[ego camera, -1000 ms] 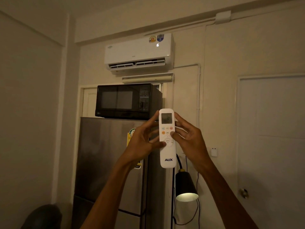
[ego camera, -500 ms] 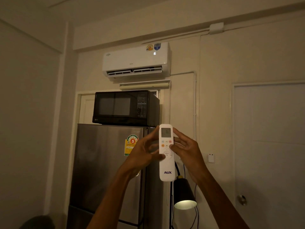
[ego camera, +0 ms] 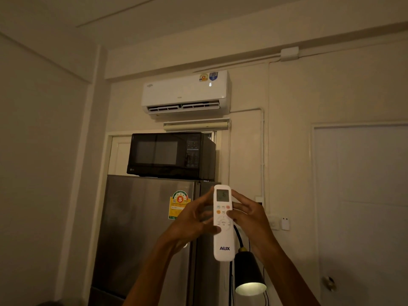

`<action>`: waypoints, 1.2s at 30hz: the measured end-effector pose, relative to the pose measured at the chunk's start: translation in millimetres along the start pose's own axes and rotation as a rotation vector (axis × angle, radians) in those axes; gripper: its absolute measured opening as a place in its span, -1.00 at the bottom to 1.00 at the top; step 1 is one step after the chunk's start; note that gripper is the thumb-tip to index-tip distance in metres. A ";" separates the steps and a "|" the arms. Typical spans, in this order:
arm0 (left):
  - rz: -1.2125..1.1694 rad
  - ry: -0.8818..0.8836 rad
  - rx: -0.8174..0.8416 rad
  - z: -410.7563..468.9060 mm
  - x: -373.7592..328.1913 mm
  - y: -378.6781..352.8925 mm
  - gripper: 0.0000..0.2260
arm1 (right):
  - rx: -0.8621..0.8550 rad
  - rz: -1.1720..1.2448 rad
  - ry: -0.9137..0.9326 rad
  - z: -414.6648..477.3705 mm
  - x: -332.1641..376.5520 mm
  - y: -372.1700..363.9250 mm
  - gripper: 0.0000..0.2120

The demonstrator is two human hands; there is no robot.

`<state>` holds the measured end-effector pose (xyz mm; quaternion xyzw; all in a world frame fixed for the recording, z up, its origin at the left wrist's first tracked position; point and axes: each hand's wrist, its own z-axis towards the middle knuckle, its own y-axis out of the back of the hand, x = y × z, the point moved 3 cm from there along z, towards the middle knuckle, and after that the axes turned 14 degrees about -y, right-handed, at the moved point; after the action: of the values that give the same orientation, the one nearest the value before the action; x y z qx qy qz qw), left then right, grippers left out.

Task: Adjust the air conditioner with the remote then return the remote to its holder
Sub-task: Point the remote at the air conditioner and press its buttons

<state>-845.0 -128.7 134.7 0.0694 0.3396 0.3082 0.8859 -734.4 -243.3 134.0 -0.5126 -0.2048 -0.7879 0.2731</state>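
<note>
both hands — left hand (ego camera: 189, 226), right hand (ego camera: 251, 219) — gripped the white remote (ego camera: 223, 224) upright, fingers closed round its edges, in open room before the fridge (ego camera: 141, 228), below the air conditioner (ego camera: 185, 93).

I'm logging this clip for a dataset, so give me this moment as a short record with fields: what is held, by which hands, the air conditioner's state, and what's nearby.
held: white AUX remote, upright, screen toward the camera
left hand: grips the remote's left edge, thumb on the round keypad
right hand: grips its right edge, thumb by the coloured buttons
air conditioner: on the wall, display lit, vent open
nearby: microwave on fridge; lit lamp
remote holder: cannot be identified
</note>
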 end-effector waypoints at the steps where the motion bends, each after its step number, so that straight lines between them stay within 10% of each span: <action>1: -0.004 0.003 0.004 -0.3 0.0 -0.5 -0.27 | -0.006 0.002 -0.006 0.0 -0.6 -0.6 -0.49; 36: 0.043 -0.123 -0.057 2.5 -23.7 1.5 -0.24 | 0.096 -0.087 0.186 -9.1 13.7 -0.9 -0.33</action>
<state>-857.9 -141.4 150.3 0.0702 0.2742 0.3319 0.8998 -745.7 -251.2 143.0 -0.4140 -0.2382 -0.8324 0.2809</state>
